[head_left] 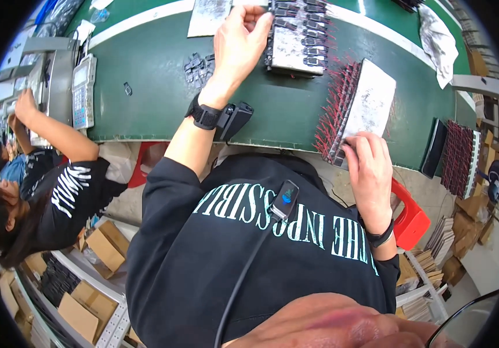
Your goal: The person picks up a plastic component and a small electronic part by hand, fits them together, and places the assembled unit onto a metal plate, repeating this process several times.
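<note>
My left hand point(239, 46) reaches to the far side of the bench with its fingers curled together. It is beside a white board point(296, 51) edged with rows of small black parts point(313, 42) on thin red wires; whatever its fingertips grip is hidden. Nearer to me lies a second, tilted white board point(371, 98), its left edge lined with black parts and bristling red wires point(336, 104). At that board's near end my right hand point(370, 165) has thumb and fingers pinched close to the row; what is between them cannot be made out.
Loose black parts point(199, 71) lie in a pile on the green bench point(156, 75), and a single black part point(127, 89) sits farther left. A keypad device point(83, 93) stands at left near a co-worker's arm point(64, 130). A white cloth point(438, 46) and a red stool point(412, 214) are at right.
</note>
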The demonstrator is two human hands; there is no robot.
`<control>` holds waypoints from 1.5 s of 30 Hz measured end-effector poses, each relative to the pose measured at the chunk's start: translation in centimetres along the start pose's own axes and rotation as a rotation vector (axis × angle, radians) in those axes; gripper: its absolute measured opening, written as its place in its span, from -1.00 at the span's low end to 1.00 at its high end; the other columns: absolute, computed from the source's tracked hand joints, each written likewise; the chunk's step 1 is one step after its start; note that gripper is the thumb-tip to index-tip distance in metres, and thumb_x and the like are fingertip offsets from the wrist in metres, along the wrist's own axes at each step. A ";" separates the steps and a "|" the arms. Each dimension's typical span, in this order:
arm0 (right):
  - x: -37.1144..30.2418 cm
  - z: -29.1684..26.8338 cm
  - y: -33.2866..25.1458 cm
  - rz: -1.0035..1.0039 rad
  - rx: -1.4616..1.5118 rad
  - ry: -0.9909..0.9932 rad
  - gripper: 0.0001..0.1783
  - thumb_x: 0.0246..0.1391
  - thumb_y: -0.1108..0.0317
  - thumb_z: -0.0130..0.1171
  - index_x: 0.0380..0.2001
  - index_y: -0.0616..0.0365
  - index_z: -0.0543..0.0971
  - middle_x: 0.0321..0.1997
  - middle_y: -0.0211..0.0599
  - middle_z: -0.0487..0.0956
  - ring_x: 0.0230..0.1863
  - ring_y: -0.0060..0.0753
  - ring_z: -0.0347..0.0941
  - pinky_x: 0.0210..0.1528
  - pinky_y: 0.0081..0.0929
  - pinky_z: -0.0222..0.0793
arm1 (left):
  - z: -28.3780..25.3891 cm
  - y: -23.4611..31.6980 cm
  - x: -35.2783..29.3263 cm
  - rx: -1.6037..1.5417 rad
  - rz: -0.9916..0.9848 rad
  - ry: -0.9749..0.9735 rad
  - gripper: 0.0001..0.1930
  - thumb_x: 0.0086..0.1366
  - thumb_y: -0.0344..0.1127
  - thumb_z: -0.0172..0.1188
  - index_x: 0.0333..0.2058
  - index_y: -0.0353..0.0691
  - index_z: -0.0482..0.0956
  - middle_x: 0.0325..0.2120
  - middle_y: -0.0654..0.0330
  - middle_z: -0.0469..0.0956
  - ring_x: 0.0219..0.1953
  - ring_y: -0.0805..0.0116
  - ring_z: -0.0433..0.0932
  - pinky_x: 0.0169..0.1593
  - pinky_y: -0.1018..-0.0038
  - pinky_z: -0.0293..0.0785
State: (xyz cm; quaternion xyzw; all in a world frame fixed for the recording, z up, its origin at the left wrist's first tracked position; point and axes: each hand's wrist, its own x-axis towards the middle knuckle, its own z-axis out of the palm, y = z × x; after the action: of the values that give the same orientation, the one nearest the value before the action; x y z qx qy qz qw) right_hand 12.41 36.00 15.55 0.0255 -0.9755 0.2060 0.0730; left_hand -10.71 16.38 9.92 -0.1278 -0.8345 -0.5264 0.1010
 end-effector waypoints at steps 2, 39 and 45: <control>0.0 -0.2 0.1 0.003 -0.003 -0.043 -0.77 0.00 0.59 0.22 -0.23 0.24 0.50 -0.25 -0.13 0.48 -0.16 -0.04 0.42 -0.09 -0.22 0.36 | -2.3 2.8 0.2 -0.004 -0.058 0.046 -0.81 0.29 -0.30 0.22 -0.19 -0.27 0.64 -0.41 0.19 0.66 -0.38 0.42 0.59 -0.23 0.44 0.51; 1.6 -0.9 2.5 0.446 1.140 0.293 -0.79 0.26 0.50 0.11 -0.06 0.34 0.54 -0.18 -0.22 0.61 -0.18 -0.44 0.59 -0.04 -0.52 0.47 | -8.7 -2.2 0.6 0.602 0.630 -0.303 -0.75 0.24 -0.46 0.17 -0.09 -0.20 0.64 -0.31 -0.01 0.66 -0.33 0.11 0.68 -0.25 0.38 0.61; 1.9 -0.4 2.2 0.381 1.299 0.230 -0.81 0.26 0.48 0.12 -0.09 0.33 0.55 -0.23 -0.24 0.61 -0.23 -0.46 0.59 -0.08 -0.53 0.48 | -3.8 5.4 -4.6 -0.162 0.199 -0.363 -0.81 0.27 -0.43 0.27 -0.14 -0.25 0.67 -0.33 0.18 0.70 -0.36 0.56 0.65 -0.26 0.61 0.57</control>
State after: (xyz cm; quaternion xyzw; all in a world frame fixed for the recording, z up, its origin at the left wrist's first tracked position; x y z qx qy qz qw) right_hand 10.44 38.12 15.31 -0.1298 -0.6276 0.7599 0.1084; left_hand -4.56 14.67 14.74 -0.3097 -0.7773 -0.5476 -0.0101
